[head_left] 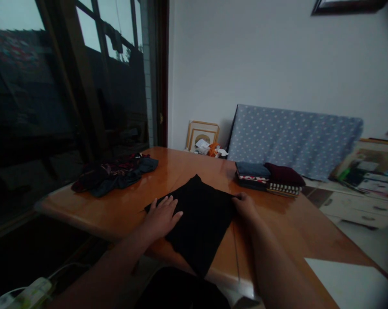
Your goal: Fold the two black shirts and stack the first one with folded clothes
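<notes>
A black piece of cloth [202,221], likely a garment, lies spread on the wooden table in front of me, with its near corner reaching past the table's front edge. My left hand [163,215] rests flat on its left side, fingers stretched out. At the cloth's right corner, my right hand [244,204] pinches the fabric between thumb and fingers. What kind of garment it is does not show.
Folded clothes [253,175] stand in two stacks at the table's [181,161] back right. A loose heap of dark clothes [116,171] lies at the left. White paper [351,281] is at the near right. A power strip [28,294] sits low at the left.
</notes>
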`<act>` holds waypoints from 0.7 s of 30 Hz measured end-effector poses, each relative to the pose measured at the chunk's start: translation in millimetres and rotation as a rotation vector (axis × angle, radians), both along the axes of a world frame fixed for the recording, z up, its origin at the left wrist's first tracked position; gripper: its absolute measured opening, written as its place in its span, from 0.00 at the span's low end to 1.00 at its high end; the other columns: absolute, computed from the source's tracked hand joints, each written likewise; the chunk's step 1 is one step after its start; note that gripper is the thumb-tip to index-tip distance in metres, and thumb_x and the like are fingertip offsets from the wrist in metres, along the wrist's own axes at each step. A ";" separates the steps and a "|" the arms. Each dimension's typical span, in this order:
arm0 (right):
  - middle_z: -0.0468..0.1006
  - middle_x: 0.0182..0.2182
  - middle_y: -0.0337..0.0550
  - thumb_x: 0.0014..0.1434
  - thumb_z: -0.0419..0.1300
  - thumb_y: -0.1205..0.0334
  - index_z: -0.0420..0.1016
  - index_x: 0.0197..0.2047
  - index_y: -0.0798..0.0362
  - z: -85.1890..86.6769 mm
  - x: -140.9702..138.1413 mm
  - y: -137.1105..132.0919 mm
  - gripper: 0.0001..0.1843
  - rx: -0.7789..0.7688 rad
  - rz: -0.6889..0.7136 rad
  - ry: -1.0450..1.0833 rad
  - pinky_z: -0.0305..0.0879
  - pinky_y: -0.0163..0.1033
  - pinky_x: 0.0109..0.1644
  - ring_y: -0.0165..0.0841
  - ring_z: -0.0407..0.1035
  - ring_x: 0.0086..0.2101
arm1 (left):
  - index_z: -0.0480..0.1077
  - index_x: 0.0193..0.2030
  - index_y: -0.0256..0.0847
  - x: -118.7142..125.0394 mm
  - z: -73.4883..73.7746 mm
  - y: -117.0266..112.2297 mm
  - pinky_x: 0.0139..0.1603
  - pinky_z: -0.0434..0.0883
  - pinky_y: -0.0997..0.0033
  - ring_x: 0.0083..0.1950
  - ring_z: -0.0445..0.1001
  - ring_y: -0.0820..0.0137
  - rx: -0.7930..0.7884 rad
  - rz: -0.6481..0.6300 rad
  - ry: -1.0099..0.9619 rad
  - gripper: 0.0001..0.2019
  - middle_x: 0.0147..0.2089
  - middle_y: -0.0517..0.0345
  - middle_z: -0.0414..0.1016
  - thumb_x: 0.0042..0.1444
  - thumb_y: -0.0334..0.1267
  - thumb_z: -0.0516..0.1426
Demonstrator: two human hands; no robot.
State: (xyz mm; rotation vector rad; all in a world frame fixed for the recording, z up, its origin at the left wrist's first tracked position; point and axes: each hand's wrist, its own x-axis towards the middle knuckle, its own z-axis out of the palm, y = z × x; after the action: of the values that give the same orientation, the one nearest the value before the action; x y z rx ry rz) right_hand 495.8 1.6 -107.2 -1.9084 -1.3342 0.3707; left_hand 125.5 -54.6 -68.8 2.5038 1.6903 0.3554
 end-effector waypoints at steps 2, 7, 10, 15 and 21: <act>0.80 0.32 0.46 0.52 0.60 0.61 0.78 0.39 0.53 1.1 2.0 0.8 0.11 0.000 0.003 0.012 0.66 0.36 0.38 0.36 0.74 0.35 | 0.62 0.68 0.41 5.9 2.3 -11.8 0.72 0.44 0.42 0.72 0.55 0.54 0.047 -0.012 -0.018 0.32 0.71 0.45 0.60 0.66 0.57 0.43; 0.80 0.34 0.46 0.52 0.59 0.63 0.77 0.44 0.54 -1.0 6.9 2.2 0.15 -0.018 0.016 0.044 0.65 0.34 0.35 0.33 0.73 0.32 | 0.63 0.67 0.46 12.4 0.8 -33.8 0.70 0.48 0.42 0.72 0.55 0.52 0.047 -0.005 -0.006 0.30 0.73 0.49 0.56 0.63 0.56 0.49; 0.80 0.34 0.46 0.51 0.60 0.64 0.77 0.44 0.55 -2.0 7.4 3.0 0.15 -0.035 0.030 0.048 0.64 0.34 0.34 0.33 0.73 0.31 | 0.64 0.65 0.42 8.2 4.4 -36.4 0.67 0.55 0.46 0.69 0.60 0.52 0.085 0.106 -0.012 0.27 0.70 0.45 0.61 0.64 0.52 0.48; 0.80 0.34 0.46 0.51 0.60 0.63 0.77 0.42 0.54 0.6 6.8 1.9 0.14 -0.061 0.023 0.010 0.63 0.35 0.35 0.33 0.73 0.33 | 0.68 0.54 0.41 -5.1 16.6 -43.1 0.52 0.66 0.55 0.53 0.72 0.55 0.159 0.242 -0.017 0.20 0.51 0.46 0.72 0.63 0.51 0.49; 0.81 0.36 0.48 0.51 0.61 0.60 0.78 0.42 0.52 9.5 -1.2 -6.3 0.14 -0.082 -0.007 -0.038 0.65 0.38 0.41 0.38 0.74 0.38 | 0.66 0.50 0.43 -4.3 8.0 -45.1 0.43 0.67 0.63 0.46 0.73 0.61 0.065 0.217 -0.077 0.13 0.49 0.49 0.69 0.59 0.42 0.53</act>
State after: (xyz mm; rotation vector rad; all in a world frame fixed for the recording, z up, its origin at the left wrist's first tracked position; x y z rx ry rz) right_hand 494.6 -4.7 -97.7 -1.9960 -1.3557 0.3922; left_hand 121.2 -99.7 -60.8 2.3206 1.9537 0.5260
